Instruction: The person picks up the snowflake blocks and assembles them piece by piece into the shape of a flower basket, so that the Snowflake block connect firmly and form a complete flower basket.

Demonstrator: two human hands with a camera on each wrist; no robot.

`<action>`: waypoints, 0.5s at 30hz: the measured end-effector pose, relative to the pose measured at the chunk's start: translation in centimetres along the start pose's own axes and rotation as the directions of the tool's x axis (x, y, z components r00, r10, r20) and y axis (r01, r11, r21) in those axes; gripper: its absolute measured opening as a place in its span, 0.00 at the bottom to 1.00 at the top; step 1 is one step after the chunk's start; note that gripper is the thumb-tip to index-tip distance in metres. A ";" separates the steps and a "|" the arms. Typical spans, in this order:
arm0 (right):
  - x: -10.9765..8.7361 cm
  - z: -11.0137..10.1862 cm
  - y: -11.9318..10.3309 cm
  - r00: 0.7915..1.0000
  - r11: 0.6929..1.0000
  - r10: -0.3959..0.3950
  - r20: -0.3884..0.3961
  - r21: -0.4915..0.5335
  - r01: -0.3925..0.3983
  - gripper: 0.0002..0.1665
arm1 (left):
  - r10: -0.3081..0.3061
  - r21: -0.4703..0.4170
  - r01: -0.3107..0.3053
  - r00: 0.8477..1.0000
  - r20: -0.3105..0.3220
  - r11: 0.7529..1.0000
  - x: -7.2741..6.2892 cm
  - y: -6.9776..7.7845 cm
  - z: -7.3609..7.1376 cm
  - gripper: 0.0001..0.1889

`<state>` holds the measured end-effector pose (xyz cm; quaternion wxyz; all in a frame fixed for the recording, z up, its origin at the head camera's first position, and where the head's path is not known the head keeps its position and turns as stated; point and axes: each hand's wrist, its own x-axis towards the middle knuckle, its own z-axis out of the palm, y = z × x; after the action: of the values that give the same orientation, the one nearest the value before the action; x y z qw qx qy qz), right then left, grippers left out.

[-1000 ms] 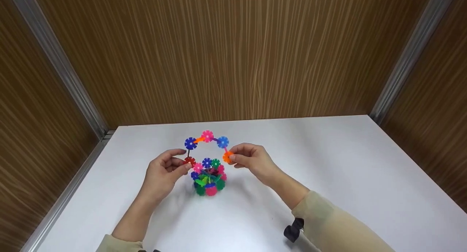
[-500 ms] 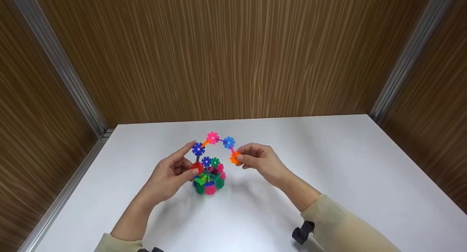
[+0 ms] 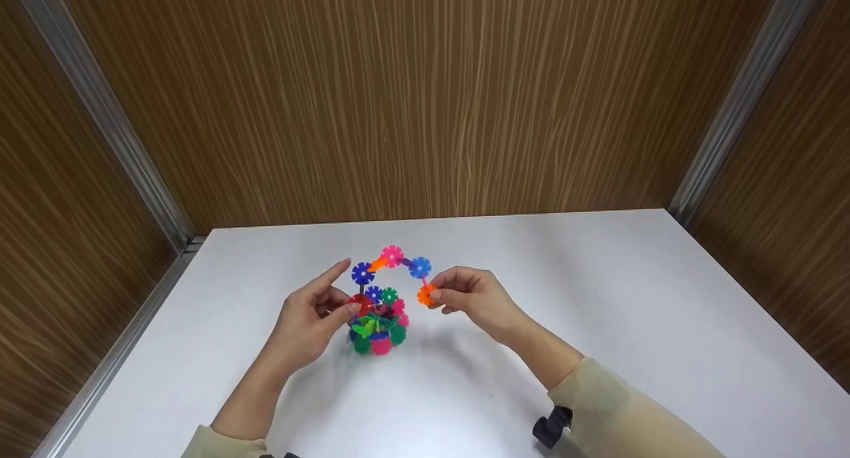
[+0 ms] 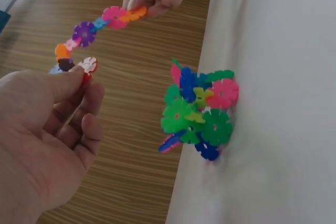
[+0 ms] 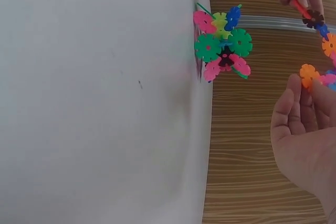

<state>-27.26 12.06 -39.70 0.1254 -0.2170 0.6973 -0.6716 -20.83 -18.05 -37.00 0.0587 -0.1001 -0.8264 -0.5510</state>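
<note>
An arched chain of plastic snowflake discs [image 3: 392, 256] in blue, orange, pink, purple and red is held up between both hands. My left hand [image 3: 302, 322] pinches the red disc [image 3: 362, 305] at its left end, index finger stretched upward beside the dark blue disc. At the other end, my right hand [image 3: 478, 302] pinches the orange disc [image 3: 426, 295] between thumb and fingers. Below and behind the left end stands a round cluster of joined snowflake discs [image 3: 380, 344] on the table, green, pink and blue, partly covered by the red disc in the head view.
The white table [image 3: 597, 299] is bounded by wood-grain panels [image 3: 425, 99] at the back and sides, with metal corner posts [image 3: 737, 106]. A small black device [image 3: 552, 427] is strapped at the right sleeve.
The chain has shifted to the right with both hands. The left index finger has straightened upward, and the red disc now overlaps the cluster in the head view.
</note>
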 end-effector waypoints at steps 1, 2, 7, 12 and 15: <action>0.1 0.1 0.1 1.000 1.000 0.000 0.000 -0.007 0.000 0.12 | -0.018 0.004 0.018 1.000 -0.018 1.000 0.0 -0.2 -0.1 0.33; 0.3 0.3 0.2 1.000 1.000 0.000 0.000 -0.015 0.000 0.12 | -0.038 0.008 0.038 0.999 -0.036 0.999 0.0 -0.5 -0.1 0.30; 1.1 1.1 0.8 1.000 0.999 0.004 0.003 -0.040 -0.004 0.10 | -0.118 0.004 0.118 0.990 -0.082 0.993 -0.1 -1.4 -0.4 0.15; 2.1 2.0 1.2 1.000 0.999 0.002 -0.005 -0.049 -0.002 0.10 | -0.127 -0.025 0.125 0.986 -0.104 0.992 -0.2 -1.9 -0.8 0.09; 2.6 2.5 1.5 1.000 0.998 -0.007 -0.016 -0.062 0.006 0.10 | -0.126 -0.033 0.123 0.986 -0.114 0.992 -0.1 -2.4 -1.0 0.09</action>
<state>-28.63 8.64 -41.07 0.1107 -0.2177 0.7181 -0.6516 -21.33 -19.85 -38.78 0.0707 -0.0171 -0.8189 -0.5693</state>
